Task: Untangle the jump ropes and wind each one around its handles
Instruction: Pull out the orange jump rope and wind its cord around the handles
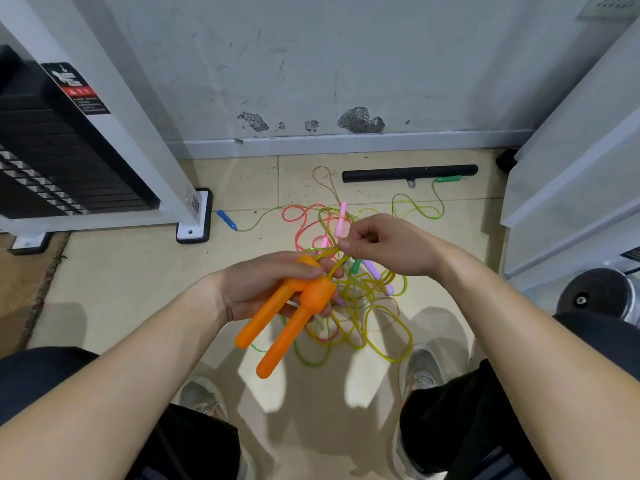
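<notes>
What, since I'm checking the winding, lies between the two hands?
Head view: a short yellow rope, from the orange handles in the left hand to the right hand's pinch.

Pretty plain outfit, tbh. Black trousers (460, 420) are worn on both legs, in plain dark fabric with a few loose folds showing near the knees. Light grey sneakers are worn with them. The right sneaker (420, 372) is seen with a mesh-looking upper, laces and a pale sole, while the left sneaker (202, 398) is only partly seen and looks a bit scuffed. The forearms are left bare, and so are the left hand (263, 289) and right hand (388, 247). Any shoe logo is too blurred to be read.
</notes>
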